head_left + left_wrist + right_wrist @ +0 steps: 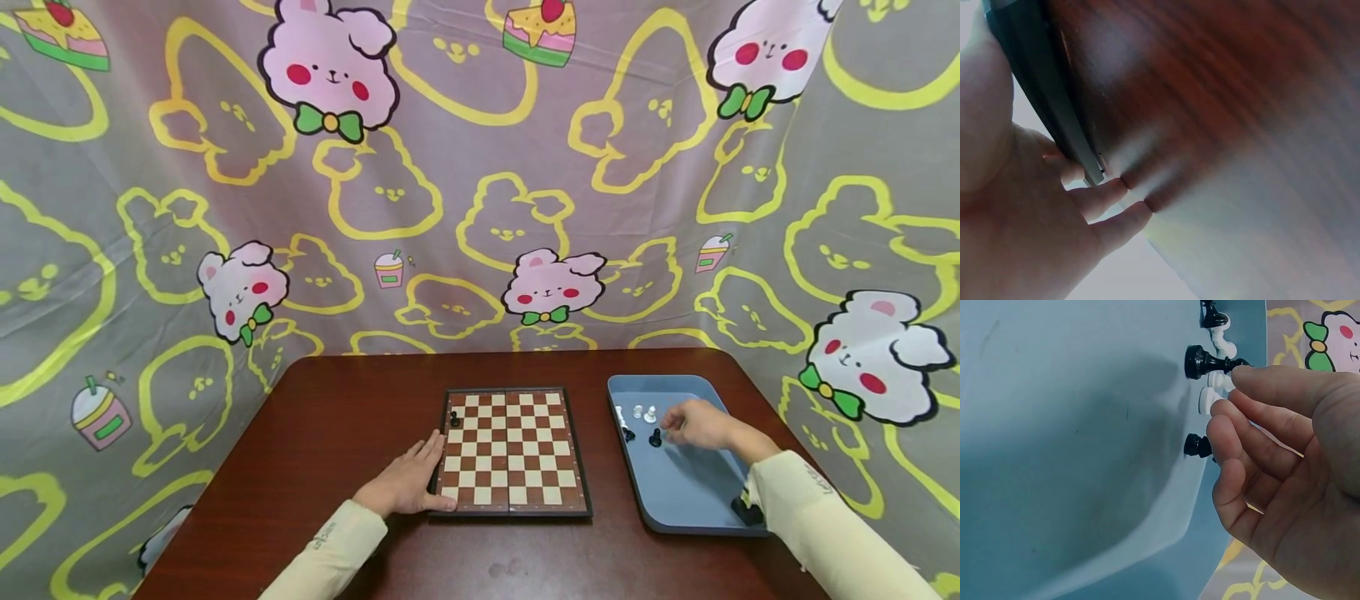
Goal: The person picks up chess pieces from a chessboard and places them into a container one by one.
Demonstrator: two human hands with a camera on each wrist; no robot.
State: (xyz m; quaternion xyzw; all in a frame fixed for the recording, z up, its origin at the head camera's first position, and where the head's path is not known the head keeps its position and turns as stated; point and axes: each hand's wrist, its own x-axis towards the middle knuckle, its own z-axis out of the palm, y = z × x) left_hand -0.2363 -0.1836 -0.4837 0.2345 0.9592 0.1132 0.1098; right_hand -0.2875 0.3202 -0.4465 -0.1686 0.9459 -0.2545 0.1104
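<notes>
My left hand (408, 479) rests along the left edge of the folding chessboard (498, 450), thumb at its near left corner; the left wrist view shows fairly straight fingers beside the board's dark side (1054, 94). A small black chess piece (454, 419) stands on the board's far left part. Over the blue-grey tray, my right hand (697, 423) hovers with loosely bent fingers. Its thumb overlaps the top of a standing black chess piece (1200, 362) in the right wrist view; in the head view that black piece (656, 437) stands just left of the fingertips. Another black piece (1196, 445) is partly hidden behind the fingers.
The tray (682, 504) lies right of the board on a dark red-brown table (337, 400). White pieces (650, 414) stand at its far part, and a white and a black piece (628, 434) lie along its left wall. Patterned cloth (450, 208) hangs around the table.
</notes>
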